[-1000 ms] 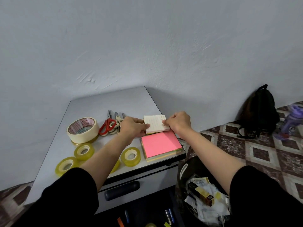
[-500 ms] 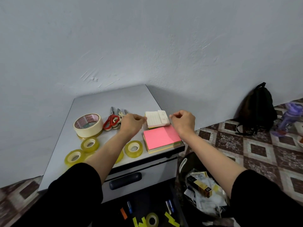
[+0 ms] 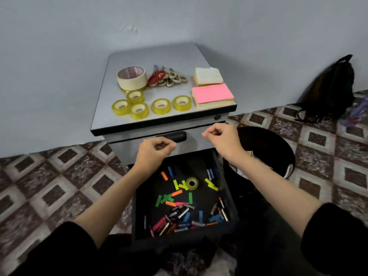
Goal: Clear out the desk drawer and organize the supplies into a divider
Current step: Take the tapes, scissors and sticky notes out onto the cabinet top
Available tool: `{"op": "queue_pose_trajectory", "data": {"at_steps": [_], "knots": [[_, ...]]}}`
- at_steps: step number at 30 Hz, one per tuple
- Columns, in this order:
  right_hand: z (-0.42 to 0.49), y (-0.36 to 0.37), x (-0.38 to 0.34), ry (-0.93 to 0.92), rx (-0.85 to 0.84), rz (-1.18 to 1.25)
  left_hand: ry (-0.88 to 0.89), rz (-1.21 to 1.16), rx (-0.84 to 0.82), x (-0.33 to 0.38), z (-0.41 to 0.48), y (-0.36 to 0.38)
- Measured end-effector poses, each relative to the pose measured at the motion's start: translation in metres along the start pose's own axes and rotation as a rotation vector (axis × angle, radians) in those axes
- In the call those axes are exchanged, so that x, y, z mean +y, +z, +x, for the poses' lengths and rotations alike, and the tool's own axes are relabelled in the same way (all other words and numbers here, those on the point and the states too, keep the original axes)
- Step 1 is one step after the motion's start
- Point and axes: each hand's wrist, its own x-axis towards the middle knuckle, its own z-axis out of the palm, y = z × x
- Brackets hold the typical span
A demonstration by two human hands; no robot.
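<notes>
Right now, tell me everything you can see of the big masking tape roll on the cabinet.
The masking tape roll is wide and cream, papery-looking, with reddish print inside its core. It lies flat, hole up, at the back left of the grey cabinet top. Something yellow shows under its front edge; red-handled scissors lie just right of it.

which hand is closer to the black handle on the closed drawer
Left. The left hand sits right in front of the black handle, overlapping its lower edge in the view. The right hand is off to the handle's right, apart from it.
</notes>
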Motion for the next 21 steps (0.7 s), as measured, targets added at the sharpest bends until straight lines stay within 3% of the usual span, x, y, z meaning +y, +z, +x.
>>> {"op": "queue_pose_trajectory", "data": {"at_steps": [9,21], "knots": [[-0.046,0.050,0.069,0.144,-0.198,-0.117,-0.324,0.096,-0.046,-0.111,-0.066,-0.009],[-0.022,0.092,0.116,0.273,-0.456,-0.390,-0.457,0.198,-0.195,-0.182,-0.046,0.013]]}}
